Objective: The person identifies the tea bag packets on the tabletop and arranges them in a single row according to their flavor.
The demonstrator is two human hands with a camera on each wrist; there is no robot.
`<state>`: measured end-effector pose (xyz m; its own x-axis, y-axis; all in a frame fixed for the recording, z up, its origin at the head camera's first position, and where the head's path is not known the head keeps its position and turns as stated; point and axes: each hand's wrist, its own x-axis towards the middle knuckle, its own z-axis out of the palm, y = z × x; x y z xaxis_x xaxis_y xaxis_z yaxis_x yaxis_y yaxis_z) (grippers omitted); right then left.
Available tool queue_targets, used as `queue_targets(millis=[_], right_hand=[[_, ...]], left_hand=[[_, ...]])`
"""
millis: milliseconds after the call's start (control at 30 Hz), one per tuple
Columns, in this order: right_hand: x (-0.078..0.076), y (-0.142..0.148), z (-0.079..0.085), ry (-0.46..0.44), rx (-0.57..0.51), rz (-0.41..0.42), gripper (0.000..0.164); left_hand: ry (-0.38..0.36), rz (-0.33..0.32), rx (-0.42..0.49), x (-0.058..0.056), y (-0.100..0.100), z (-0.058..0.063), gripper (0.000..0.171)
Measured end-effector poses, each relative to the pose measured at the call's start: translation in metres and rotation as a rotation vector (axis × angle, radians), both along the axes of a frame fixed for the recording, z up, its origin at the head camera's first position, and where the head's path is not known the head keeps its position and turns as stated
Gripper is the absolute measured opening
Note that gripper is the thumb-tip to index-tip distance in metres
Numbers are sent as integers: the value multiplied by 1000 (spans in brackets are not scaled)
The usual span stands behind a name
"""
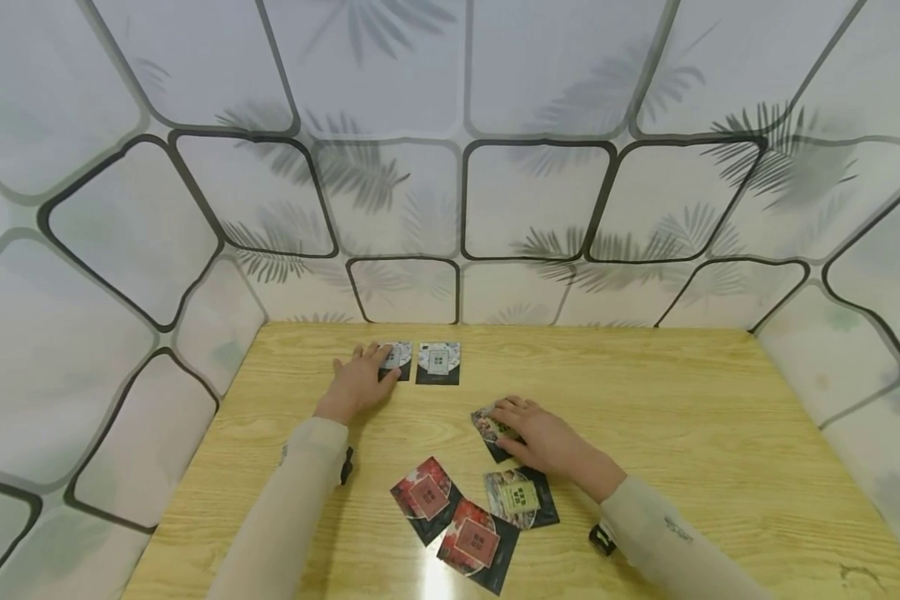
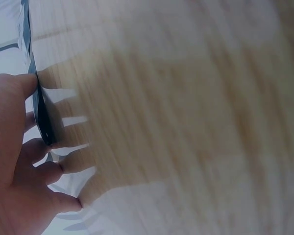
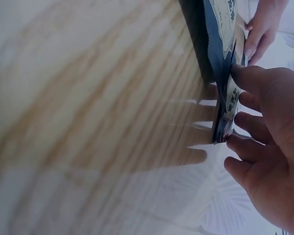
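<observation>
My left hand [image 1: 356,383] rests with spread fingers on a small flat packet [image 1: 401,358] with a grey label, partly covering it. Just right of it lies a matching grey-label packet [image 1: 438,363]. My right hand [image 1: 547,442] touches a packet with a yellow-green label [image 1: 487,429], its fingertips over the right part. In the right wrist view, the thumb and fingertips meet that packet [image 3: 230,100] low on the table. The left wrist view has the left hand [image 2: 19,161] with its fingertips down by the dark packet edge [image 2: 41,115].
Nearer me lie another yellow-green-label packet [image 1: 521,498] and two red ones, a left red packet [image 1: 426,498] and a lower red packet [image 1: 478,543], with touching or overlapping edges. The wooden table [image 1: 682,400] meets a patterned fabric wall [image 1: 532,200] at the back and sides.
</observation>
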<state>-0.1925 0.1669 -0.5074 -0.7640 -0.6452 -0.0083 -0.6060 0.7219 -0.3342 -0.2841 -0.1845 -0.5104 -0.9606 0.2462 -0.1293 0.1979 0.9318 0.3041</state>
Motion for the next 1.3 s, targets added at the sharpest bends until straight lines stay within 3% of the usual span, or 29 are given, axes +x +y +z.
queue_targets(millis=[600, 1300], right_hand=[[-8, -9, -1, 64, -4, -133, 51], [-35, -18, -4, 13, 3, -212, 57]], left_hand=[[-3, -3, -14, -2, 0, -3, 66], [30, -23, -62, 0, 1, -3, 66]])
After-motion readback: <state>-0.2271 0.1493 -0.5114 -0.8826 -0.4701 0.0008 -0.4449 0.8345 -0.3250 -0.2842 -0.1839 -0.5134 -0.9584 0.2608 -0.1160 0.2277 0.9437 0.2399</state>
